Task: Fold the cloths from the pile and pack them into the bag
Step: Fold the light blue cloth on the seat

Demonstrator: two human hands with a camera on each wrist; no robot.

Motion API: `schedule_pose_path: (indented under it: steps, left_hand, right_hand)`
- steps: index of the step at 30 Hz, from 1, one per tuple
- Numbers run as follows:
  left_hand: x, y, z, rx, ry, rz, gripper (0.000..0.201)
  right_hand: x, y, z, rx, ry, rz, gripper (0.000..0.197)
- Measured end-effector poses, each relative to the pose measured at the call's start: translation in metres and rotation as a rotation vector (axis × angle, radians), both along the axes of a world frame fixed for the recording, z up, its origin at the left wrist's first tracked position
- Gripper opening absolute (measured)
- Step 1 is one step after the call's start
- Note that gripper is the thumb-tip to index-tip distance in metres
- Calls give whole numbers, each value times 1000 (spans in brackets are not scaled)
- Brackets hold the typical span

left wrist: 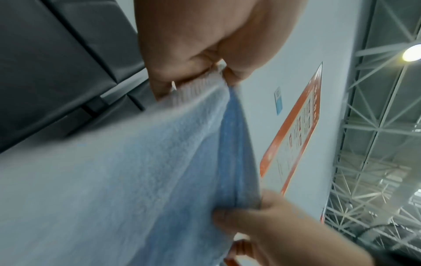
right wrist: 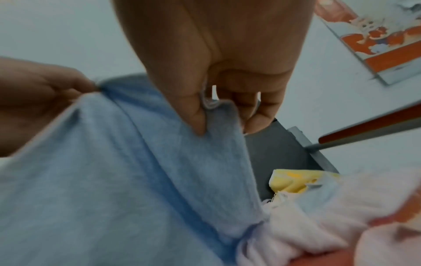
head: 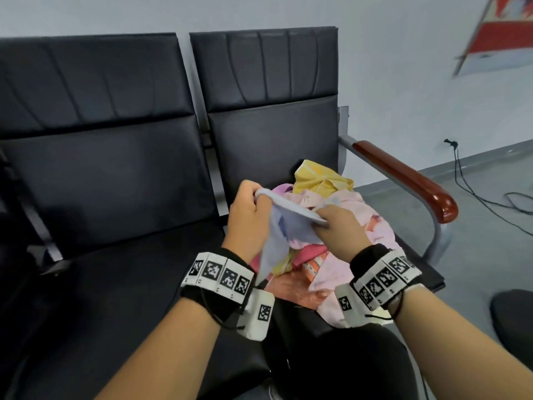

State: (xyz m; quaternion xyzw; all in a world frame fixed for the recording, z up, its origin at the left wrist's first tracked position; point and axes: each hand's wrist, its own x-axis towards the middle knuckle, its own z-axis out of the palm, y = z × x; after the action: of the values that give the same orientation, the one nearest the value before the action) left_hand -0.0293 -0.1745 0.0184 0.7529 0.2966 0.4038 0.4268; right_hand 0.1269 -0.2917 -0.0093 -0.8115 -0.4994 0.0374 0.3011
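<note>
A light blue cloth point(head: 284, 230) hangs between my two hands above the pile. My left hand point(head: 249, 207) pinches one end of its top edge; my right hand point(head: 339, 226) pinches the other end. In the left wrist view my left hand point(left wrist: 214, 72) clamps the ribbed hem of the blue cloth point(left wrist: 136, 171). In the right wrist view my right hand point(right wrist: 218, 111) nips the blue cloth point(right wrist: 114, 180) between thumb and fingers. The pile of cloths point(head: 343, 226), pink, yellow and orange, lies on the right seat. No bag can be picked out.
Two black padded seats stand side by side; the left seat point(head: 115, 255) carries nothing. A reddish-brown armrest point(head: 409, 180) bounds the right seat. A black cable point(head: 476, 194) trails across the grey floor at right. A poster point(head: 501, 33) hangs on the wall.
</note>
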Motion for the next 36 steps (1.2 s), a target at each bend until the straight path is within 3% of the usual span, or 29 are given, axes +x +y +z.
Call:
schedule_pose_path:
  steps: [4, 7, 13, 17, 20, 23, 26, 29, 32, 36]
  left_hand:
    - [-29, 13, 18, -6, -62, 11, 12]
    - [-60, 24, 18, -22, -44, 58, 16]
    - [-138, 40, 3, -80, 15, 196, 41]
    - [-196, 46, -21, -151, 54, 284, 47]
    - [-238, 47, -43, -242, 137, 304, 44]
    - [-269, 37, -54, -271, 167, 238, 6]
    - [-284, 23, -53, -261, 126, 60, 22]
    - [-301, 14, -49, -148, 160, 13, 17]
    - [-320, 13, -50, -51, 189, 49, 13]
    - [-331, 14, -55, 86, 255, 169, 18]
  right_hand:
    - [-5, 0, 3, 184, 157, -79, 29]
    - [-25, 6, 24, 394, 377, 7, 45]
    - [-92, 26, 48, 442, 558, 200, 26]
    - [-146, 46, 34, 405, 574, 301, 21]
    - [-189, 66, 12, 317, 551, 360, 29]
    - [-231, 82, -9, 218, 568, 460, 43]
    - [-267, 95, -24, 109, 530, 587, 45]
    - [-292, 102, -30, 21, 482, 701, 40]
    - [-300, 105, -33, 30, 425, 683, 42]
    - [-300, 99, -33, 51, 425, 682, 23]
